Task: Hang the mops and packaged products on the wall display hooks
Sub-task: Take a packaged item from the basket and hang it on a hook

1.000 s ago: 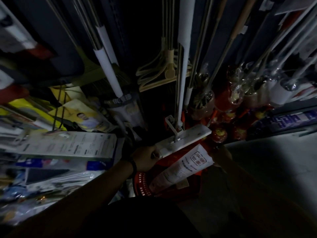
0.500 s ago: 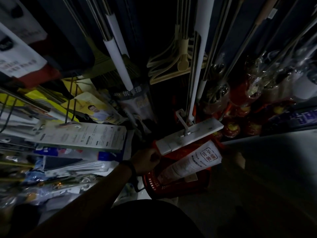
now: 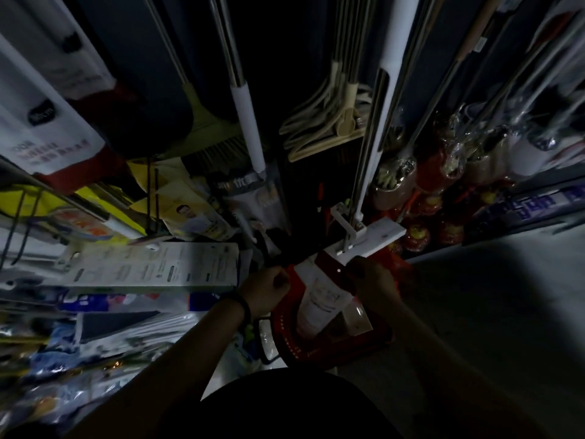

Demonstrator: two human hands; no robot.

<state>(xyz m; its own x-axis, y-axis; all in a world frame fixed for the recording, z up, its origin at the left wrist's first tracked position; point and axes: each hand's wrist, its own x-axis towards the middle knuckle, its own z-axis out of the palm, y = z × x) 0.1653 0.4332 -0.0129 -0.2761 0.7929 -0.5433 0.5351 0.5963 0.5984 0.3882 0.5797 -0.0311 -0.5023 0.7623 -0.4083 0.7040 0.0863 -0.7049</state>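
Two hands meet low in the frame over a red basket (image 3: 332,350) on the floor: the left hand (image 3: 266,288) is curled into a loose fist at the upper left corner of a white-and-red packaged product (image 3: 319,296), and the right hand (image 3: 370,280) closes on its red top edge — the light is too dim to say exactly how the fingers pinch it. The pack is tilted, its lower end still down in the basket, so it reads as being lifted out, not yet hung.

Much of the job looks done. A flat white mop (image 3: 370,237) hangs by its pole just above the hands, more mops and wrapped brush heads (image 3: 459,160) fill the wall to the right, and boxed goods (image 3: 152,267) sit on hooks to the left. What remains, as far as can be judged, is this pack — and whatever else lies in the basket, which is hard to make out.
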